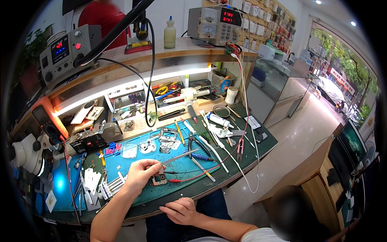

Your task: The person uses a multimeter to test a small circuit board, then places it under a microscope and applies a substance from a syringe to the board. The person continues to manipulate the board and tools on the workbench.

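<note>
My left hand is closed on a slim silver pair of tweezers, whose tapered end points right above the blue work mat. Just beside its fingers lies a small phone circuit board. A black test lead and a red test lead reach toward this board. Off the bench's front edge, over my lap, my right hand rests with its fingers curled in and nothing visible in them.
Pliers, a screwdriver and white cables lie right of the mat's middle. Metal phone parts and clear trays sit farther back. A microscope stands left; a power supply tops the shelf. A person stands behind it.
</note>
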### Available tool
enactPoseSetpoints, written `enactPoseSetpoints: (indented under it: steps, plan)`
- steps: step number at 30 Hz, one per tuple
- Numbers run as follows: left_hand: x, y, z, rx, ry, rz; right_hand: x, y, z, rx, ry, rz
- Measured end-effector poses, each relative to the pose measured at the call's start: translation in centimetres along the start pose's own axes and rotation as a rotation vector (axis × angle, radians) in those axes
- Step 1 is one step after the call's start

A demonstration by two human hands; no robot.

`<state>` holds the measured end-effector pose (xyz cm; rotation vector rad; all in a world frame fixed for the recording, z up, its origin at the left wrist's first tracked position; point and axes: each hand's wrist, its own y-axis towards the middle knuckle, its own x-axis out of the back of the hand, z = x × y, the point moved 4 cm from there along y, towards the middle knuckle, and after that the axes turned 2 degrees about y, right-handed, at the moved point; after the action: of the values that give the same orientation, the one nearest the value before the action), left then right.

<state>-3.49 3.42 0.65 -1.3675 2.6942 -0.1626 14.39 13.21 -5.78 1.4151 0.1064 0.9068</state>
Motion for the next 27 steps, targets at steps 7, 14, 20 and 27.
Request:
enactPoseSetpoints:
  steps: [7,14,20,27]
  plan:
    - [0.1,0.1,0.1,0.001,-0.004,0.010,0.0,0.0,0.0,0.006,-0.002,-0.005]
    - [0.2,0.1,0.2,0.002,0.015,-0.004,-0.1,-0.2,-0.1,0.007,0.005,-0.004]
    - [0.1,0.2,0.1,-0.003,0.015,0.002,-0.1,-0.3,-0.1,0.006,0.008,-0.001]
    - [0.1,0.2,0.4,-0.006,0.027,0.001,1.8,1.5,0.0,-0.123,0.195,0.009]
